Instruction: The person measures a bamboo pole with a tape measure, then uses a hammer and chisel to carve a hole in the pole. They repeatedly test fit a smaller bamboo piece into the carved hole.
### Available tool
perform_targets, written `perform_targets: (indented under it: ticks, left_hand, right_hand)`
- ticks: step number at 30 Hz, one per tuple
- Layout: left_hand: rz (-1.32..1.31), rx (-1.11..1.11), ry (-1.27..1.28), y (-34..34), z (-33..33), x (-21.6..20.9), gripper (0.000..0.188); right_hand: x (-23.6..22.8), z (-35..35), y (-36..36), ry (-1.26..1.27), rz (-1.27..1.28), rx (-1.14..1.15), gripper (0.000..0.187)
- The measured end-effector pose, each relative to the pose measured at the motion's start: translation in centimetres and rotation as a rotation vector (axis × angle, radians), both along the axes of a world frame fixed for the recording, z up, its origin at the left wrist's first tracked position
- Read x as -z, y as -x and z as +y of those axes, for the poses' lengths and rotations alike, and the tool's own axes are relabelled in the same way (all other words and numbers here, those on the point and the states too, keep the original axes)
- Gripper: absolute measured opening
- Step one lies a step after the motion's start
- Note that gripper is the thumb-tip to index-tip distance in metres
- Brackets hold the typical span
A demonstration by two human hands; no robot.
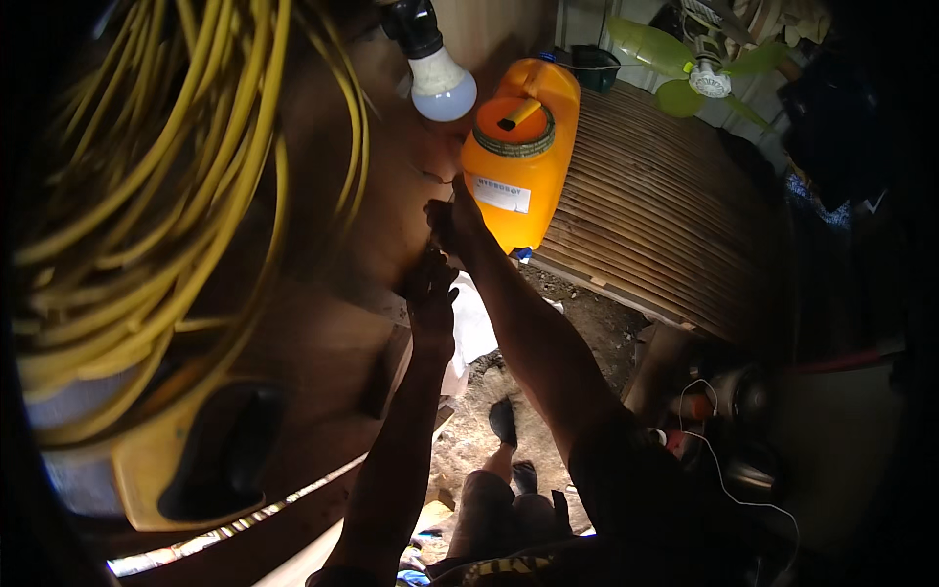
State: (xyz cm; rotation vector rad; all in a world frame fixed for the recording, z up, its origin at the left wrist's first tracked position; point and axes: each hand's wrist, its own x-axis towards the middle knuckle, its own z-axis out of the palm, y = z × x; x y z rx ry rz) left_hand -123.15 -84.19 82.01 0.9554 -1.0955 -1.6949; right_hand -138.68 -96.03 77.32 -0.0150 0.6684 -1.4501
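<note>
My right hand [456, 221] is closed in front of the brown wooden panel, just left of a large orange plastic jerrycan [530, 220]. A short thin dark wire [437, 178] shows at the panel beside its fingertips. Whatever this hand grips is too dark to make out. Just below it, my left hand [430, 298] is raised with its fingers bent together close to the panel. Shadow hides what they hold, if anything. Above both hands hangs a white light bulb [445, 88] in a black holder.
A thick coil of yellow cable [147, 215] hangs at the left, over a yellow-framed object [147, 479]. On the right lies a slatted wooden surface [646, 186], with a green-bladed fan [708, 78] beyond it. A white cord [724, 470] trails at lower right.
</note>
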Motion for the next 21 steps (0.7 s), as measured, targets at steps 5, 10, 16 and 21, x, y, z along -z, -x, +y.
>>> perform_targets:
  ticks: [5,10,16,21]
  left_hand:
    - [-0.13,0.053,-0.095,0.7,-1.9,-1.3,0.042]
    - [-0.197,0.102,-0.183,-0.4,-0.4,0.5,0.039]
    - [-0.224,0.068,-0.185,-4.0,5.6,2.2,0.045]
    - [-0.254,0.039,-0.248,-12.7,16.9,4.6,0.043]
  right_hand:
    - [-0.6,-6.4,-0.5,0.0,-0.076,0.193,0.019]
    - [-2.0,-4.1,-1.4,-0.07,-0.026,0.311,0.02]
    - [-3.5,6.2,-3.7,-0.137,0.099,0.031,0.073]
    - [0.9,20.4,-14.1,-0.333,0.402,-0.11,0.055]
